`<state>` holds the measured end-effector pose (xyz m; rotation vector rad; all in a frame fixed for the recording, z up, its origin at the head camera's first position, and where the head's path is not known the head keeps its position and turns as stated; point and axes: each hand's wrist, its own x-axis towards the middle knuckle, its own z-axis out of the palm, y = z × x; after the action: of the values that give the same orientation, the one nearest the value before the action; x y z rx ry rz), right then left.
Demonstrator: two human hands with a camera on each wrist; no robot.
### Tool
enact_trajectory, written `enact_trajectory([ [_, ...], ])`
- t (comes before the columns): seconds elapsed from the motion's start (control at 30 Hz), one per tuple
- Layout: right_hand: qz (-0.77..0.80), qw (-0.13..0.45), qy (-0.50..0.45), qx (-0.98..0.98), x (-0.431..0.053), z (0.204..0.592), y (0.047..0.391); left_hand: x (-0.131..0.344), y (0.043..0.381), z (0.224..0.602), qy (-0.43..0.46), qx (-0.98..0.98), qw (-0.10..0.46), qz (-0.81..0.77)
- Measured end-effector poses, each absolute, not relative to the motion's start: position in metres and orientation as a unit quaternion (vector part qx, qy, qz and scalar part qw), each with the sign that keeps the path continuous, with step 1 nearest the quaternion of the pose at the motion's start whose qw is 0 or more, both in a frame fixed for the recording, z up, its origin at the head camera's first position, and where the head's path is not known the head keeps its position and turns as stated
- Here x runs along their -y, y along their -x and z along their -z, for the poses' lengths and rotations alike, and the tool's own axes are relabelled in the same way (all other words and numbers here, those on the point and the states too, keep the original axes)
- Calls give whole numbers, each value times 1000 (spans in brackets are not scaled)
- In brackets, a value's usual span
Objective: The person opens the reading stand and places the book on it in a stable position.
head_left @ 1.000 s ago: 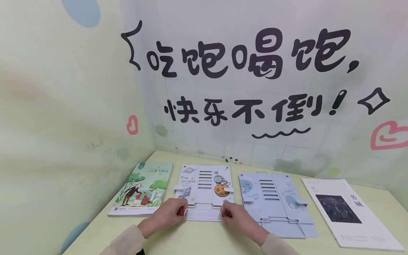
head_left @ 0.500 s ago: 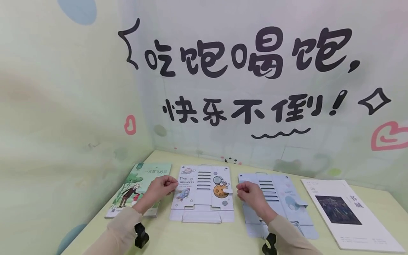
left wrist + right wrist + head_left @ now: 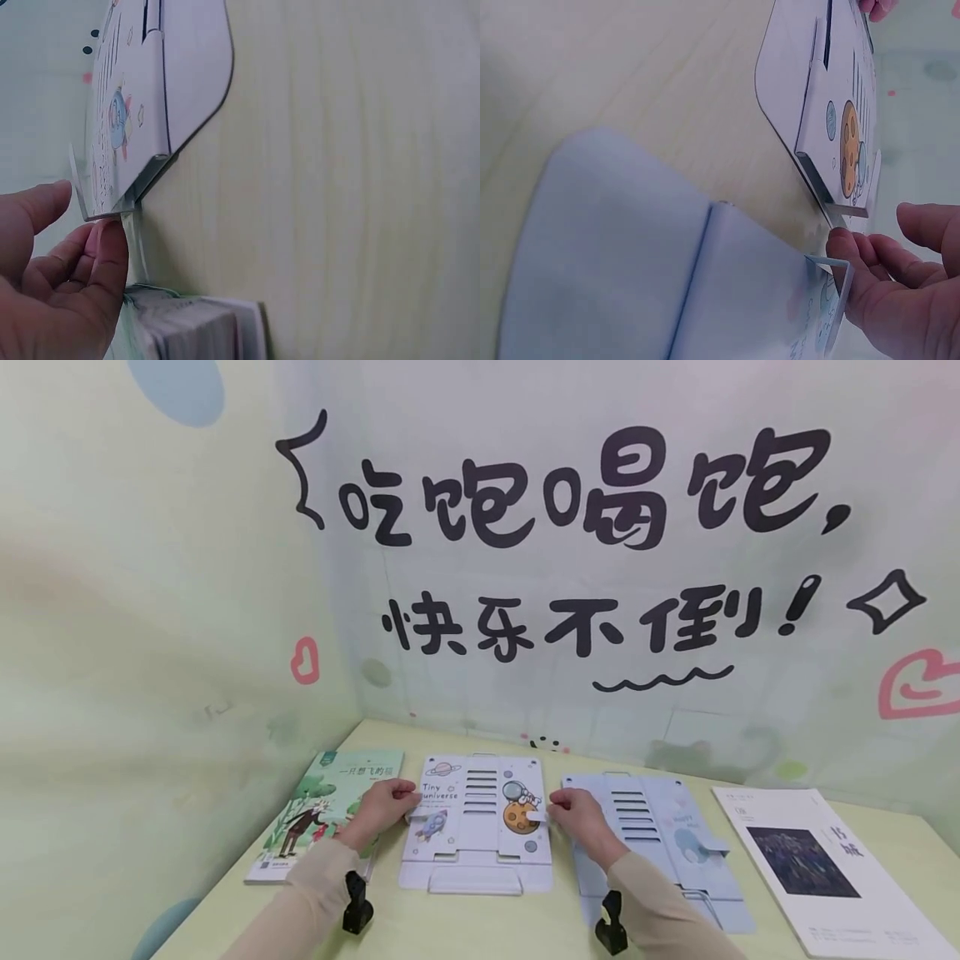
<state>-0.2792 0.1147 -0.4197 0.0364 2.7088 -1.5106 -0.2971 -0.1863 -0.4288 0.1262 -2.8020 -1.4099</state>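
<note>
A white book stand (image 3: 480, 827) printed with a rocket and an astronaut lies flat in the middle of the table, a ledge along its front. At its left side, my left hand (image 3: 388, 802) has thumb and forefinger curled round the small side clip (image 3: 111, 214); the forefinger (image 3: 112, 247) meets its outer face and the thumb is right at its flap. My right hand (image 3: 576, 810) is at the opposite side clip (image 3: 847, 211), its fingers loosely bent. There the thumb (image 3: 919, 225) stands a little apart from the clip's flap.
A blue book stand (image 3: 645, 818) lies to the right, partly under my right forearm. Beyond it is a white magazine (image 3: 862, 893). A green picture book (image 3: 300, 802) lies on the left, overlapped by my left arm. A printed curtain (image 3: 525, 710) backs the table.
Both hands have left the front ledge of the white stand, moved up and outward, then closed in on its side clips. The ledge lies in the same place.
</note>
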Motion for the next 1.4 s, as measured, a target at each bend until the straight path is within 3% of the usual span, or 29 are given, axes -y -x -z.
enact_trajectory([
  [0.73, 450, 51, -48, -890, -105, 426, 291, 179, 300, 433, -57, 880, -19, 471],
  [1.4, 534, 48, -75, -841, -104, 426, 293, 173, 299, 440, -67, 855, 39, 513],
])
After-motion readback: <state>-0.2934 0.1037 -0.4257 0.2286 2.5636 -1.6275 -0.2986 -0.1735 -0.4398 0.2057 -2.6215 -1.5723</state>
